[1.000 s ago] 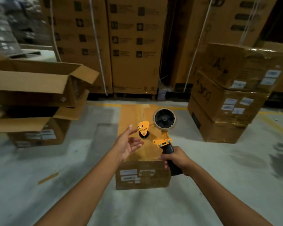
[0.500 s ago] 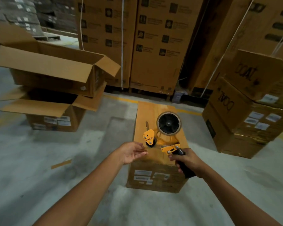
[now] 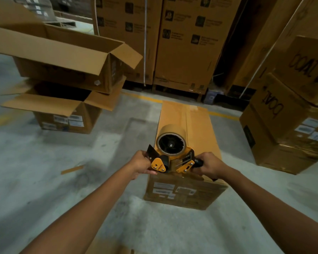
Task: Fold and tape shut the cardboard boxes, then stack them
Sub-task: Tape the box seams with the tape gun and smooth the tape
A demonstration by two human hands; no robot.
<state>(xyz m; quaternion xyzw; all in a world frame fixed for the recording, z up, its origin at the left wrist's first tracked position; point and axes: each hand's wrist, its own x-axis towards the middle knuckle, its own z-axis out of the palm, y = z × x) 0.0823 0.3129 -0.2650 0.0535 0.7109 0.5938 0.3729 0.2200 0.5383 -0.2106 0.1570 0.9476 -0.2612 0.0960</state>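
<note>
The grey concrete floor (image 3: pixel 44 180) is mottled and scuffed, with a yellow painted line (image 3: pixel 222 115) across it near the back. A thin cardboard strip (image 3: pixel 73 169) lies loose on it. Tall printed cartons (image 3: pixel 187 43) bound with white straps (image 3: pixel 145 43) wall off the far side.

At the left, one open box (image 3: pixel 62 70) with its flaps spread sits askew on top of a second open box (image 3: pixel 66 121). At the right stands a stack of sealed boxes (image 3: pixel 283 125) (handwriting on their sides reads "boat").

The closed cardboard box (image 3: pixel 196 125) lies lengthwise on the floor in the middle. Its top flaps are folded flat and there are white labels (image 3: pixel 163 187) on its near end.

Over that near end is an orange tape dispenser (image 3: pixel 173 158) carrying a brown tape roll (image 3: pixel 173 132). Whether it touches the box top cannot be told. The right hand (image 3: pixel 211 166) is wrapped around its black handle. The left hand (image 3: pixel 140 164) grips its front end by the black guard plate, with the fingers curled under.
</note>
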